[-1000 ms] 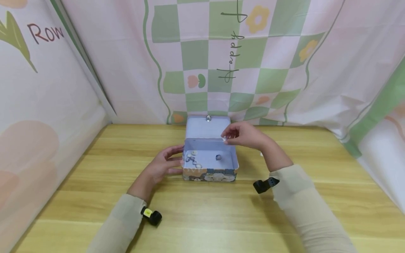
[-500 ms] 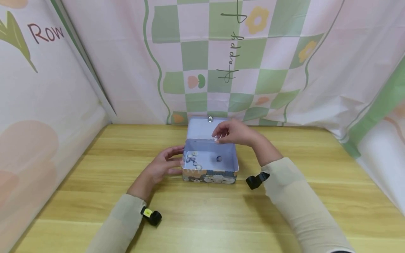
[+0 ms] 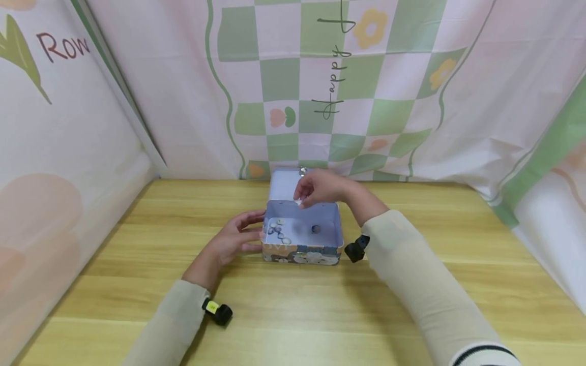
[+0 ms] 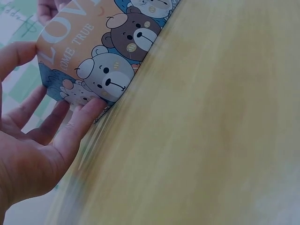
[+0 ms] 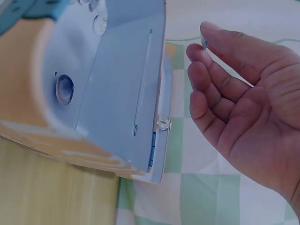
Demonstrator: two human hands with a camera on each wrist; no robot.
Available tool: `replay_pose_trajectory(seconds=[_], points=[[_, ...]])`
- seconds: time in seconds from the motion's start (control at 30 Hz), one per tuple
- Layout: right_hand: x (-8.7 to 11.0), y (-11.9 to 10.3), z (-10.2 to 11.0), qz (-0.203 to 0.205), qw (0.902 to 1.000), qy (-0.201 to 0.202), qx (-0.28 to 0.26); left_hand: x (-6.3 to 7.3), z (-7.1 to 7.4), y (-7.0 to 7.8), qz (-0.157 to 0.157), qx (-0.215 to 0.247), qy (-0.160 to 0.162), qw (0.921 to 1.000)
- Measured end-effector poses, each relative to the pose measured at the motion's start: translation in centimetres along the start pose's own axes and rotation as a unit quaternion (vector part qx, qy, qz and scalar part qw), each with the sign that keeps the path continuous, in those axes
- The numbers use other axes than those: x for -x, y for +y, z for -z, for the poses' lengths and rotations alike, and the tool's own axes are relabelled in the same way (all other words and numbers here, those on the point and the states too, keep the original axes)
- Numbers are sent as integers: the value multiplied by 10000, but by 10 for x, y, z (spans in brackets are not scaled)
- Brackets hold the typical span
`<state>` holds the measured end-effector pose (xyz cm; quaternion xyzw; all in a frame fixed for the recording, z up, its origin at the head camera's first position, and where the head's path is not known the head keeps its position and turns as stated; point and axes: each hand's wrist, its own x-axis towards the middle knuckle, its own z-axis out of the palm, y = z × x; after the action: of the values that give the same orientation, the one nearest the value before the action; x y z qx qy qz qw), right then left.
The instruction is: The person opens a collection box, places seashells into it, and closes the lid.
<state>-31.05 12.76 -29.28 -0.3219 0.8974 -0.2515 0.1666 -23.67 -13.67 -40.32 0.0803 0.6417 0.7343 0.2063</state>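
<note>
A tin box [image 3: 280,252] with cartoon bears and lettering stands with its lid [image 3: 280,185] raised at the back. My left hand [image 3: 232,241] touches the box's left wall; in the left wrist view its extended fingers [image 4: 77,123] rest against the printed side. Above the rear of the box, my right hand [image 3: 322,187] pinches a small whitish piece [image 5: 205,43] between thumb and forefinger; its kind is too small to tell. Several little roundish pieces [image 3: 286,240] lie at the left of the box floor. One dark-rimmed round piece [image 5: 64,90] lies apart toward the right.
The box rests on a wood-grain table [image 3: 293,315]. Close behind it hangs a green-and-white checked curtain [image 3: 320,76], with another printed cloth [image 3: 68,152] at the left. A metal clasp [image 3: 303,171] sits on the lid's upper edge.
My right hand has moved left over the box, carrying the small whitish piece from the right rear corner toward the middle. The left hand stays against the box.
</note>
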Motion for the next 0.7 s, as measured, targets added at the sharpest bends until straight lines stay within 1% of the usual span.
replay_pose_trajectory(seconds=[0.23, 0.43, 0.57, 0.7], points=[[-16, -1, -4, 38, 9994, -305, 146, 1, 0, 0, -48, 48, -68, 10000], [-27, 0, -8, 6, 9991, -415, -48, 1, -1, 0, -68, 86, -92, 9999], [-30, -2, -8, 26, 9988, -479, -120, 0, 0, 0, -78, 98, -114, 9999], [-30, -2, -6, 131, 9985, -514, -111, 0, 0, 1, -47, 74, -100, 9999]])
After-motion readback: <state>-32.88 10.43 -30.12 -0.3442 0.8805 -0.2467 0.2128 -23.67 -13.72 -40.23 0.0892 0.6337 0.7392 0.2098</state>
